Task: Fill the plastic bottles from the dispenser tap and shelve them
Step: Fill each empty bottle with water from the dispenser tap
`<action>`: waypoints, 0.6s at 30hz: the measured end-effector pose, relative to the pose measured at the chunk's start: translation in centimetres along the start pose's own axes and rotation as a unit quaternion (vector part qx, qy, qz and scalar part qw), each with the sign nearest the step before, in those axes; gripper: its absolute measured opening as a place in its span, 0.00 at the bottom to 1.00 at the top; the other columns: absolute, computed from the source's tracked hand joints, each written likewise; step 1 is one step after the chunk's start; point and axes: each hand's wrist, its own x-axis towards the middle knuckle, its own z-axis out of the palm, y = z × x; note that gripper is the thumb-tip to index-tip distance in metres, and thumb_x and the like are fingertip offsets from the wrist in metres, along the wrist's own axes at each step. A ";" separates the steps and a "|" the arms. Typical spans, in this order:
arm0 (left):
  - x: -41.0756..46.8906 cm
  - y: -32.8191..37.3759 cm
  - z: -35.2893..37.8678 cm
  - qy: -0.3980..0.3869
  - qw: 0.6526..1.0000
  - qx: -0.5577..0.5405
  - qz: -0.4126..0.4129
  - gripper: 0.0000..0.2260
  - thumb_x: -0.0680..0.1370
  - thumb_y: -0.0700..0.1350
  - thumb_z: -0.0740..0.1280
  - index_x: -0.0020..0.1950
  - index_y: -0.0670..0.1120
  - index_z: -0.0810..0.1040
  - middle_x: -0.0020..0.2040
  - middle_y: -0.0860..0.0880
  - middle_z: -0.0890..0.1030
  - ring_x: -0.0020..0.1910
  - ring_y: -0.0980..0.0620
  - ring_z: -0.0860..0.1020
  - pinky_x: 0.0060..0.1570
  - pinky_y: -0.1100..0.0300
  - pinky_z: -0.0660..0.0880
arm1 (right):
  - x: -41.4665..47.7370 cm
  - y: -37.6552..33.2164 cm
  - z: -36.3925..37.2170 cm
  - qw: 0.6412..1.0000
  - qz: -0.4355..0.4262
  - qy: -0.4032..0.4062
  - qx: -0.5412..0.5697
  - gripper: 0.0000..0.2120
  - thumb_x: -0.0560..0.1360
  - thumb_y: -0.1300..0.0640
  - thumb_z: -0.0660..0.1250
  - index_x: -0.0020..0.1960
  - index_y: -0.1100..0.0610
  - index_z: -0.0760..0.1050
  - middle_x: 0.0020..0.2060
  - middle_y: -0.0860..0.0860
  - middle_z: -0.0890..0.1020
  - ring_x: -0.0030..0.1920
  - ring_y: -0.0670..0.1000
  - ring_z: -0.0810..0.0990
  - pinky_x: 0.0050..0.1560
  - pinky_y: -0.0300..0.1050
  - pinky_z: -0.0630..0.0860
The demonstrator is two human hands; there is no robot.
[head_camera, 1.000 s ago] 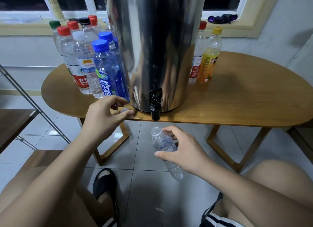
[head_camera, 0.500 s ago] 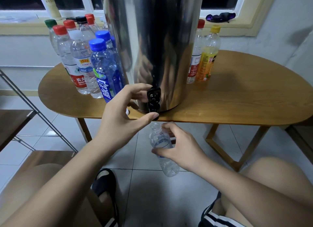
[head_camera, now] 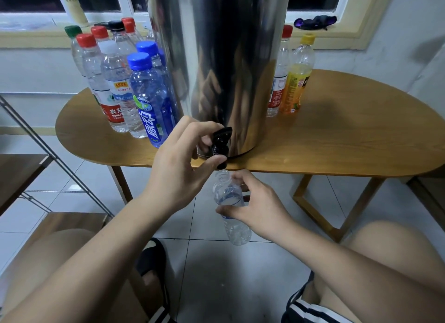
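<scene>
A tall steel dispenser (head_camera: 216, 57) stands on the oval wooden table (head_camera: 337, 139), its black tap (head_camera: 220, 142) hanging over the front edge. My left hand (head_camera: 178, 168) curls round the tap, index finger on the lever and thumb under the spout. My right hand (head_camera: 255, 209) grips a small clear uncapped bottle (head_camera: 231, 207) by its upper body. The bottle's open mouth sits just below the spout. No water stream is visible.
Several capped bottles (head_camera: 125, 86) crowd the table left of the dispenser; two more bottles (head_camera: 291, 74) stand on its right. A metal-framed shelf (head_camera: 21, 173) is at the left. My knees and a black sandal (head_camera: 151, 257) are below, over a tiled floor.
My left hand moved from the table edge to the tap and closed its fingers on it. My right hand raised the bottle until its mouth came under the spout.
</scene>
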 end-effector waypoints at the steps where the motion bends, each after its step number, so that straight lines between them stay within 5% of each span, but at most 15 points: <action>1: -0.1 0.0 0.1 0.003 1.000 0.002 0.004 0.24 0.76 0.38 0.81 0.69 0.48 0.77 0.51 0.49 0.75 0.46 0.51 0.77 0.45 0.55 0.77 | 0.1 0.0 0.0 1.000 0.003 0.000 0.000 0.33 0.67 0.41 0.86 0.66 0.42 0.74 0.59 0.34 0.81 0.60 0.32 0.77 0.54 0.27 0.74; 18: -0.4 0.2 0.8 0.018 0.998 0.024 0.048 0.20 0.78 0.34 0.78 0.66 0.47 0.77 0.50 0.47 0.75 0.43 0.49 0.77 0.40 0.49 0.78 | 0.8 0.4 1.1 0.999 0.032 -0.014 0.010 0.35 0.65 0.39 0.85 0.66 0.40 0.72 0.61 0.39 0.82 0.61 0.40 0.80 0.65 0.50 0.80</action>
